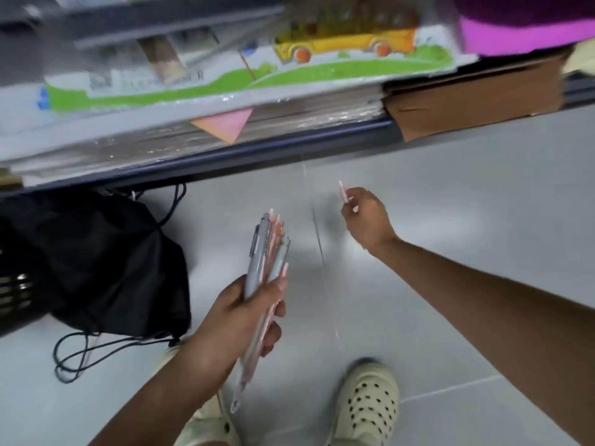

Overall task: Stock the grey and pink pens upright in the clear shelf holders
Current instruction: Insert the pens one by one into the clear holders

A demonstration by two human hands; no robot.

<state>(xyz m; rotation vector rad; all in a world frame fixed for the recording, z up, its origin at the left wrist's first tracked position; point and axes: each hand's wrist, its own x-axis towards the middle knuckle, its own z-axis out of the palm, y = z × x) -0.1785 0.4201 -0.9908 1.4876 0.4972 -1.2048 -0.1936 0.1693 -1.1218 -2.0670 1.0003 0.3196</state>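
My left hand grips a bundle of grey and pink pens low in the middle of the view, their clip ends fanned upward. To its right and a little higher, my right hand pinches a single pink pen whose tip sticks up past the fingers. Both hands hover over the grey floor, below the shelf edge. No clear holder shows in this blurred frame.
A dark shelf edge crosses the upper view, loaded with wrapped picture boards and a brown cardboard piece. A black drawstring bag lies on the floor at left. My pale clogs stand on the grey tiles below.
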